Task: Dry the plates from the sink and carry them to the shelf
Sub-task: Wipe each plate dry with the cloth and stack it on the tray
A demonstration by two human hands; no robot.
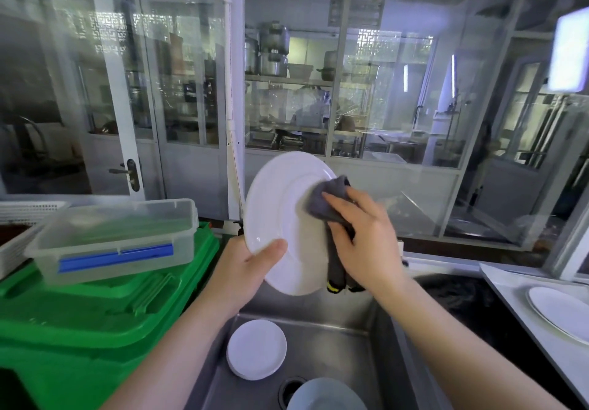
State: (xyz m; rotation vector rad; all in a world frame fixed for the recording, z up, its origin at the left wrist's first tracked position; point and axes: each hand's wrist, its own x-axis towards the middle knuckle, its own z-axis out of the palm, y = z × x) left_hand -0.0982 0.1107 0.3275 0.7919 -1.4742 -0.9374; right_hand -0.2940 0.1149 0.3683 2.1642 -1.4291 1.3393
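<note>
My left hand (251, 266) grips the lower left rim of a large white plate (280, 208), held upright above the steel sink (334, 330). My right hand (363, 234) holds a dark grey cloth (331, 205) and presses it against the plate's face; the cloth's tail hangs down past the rim. In the sink lies a small stack of white plates (256, 349), and a pale bowl or plate (325, 395) sits over the drain at the bottom edge. One more white plate (557, 310) lies on the counter to the right.
A green bin (95, 320) stands left of the sink with a clear plastic box (118, 237) with a blue clasp on its lid. White baskets (19, 218) sit at far left. Glass partitions and a door (127, 173) close off the back.
</note>
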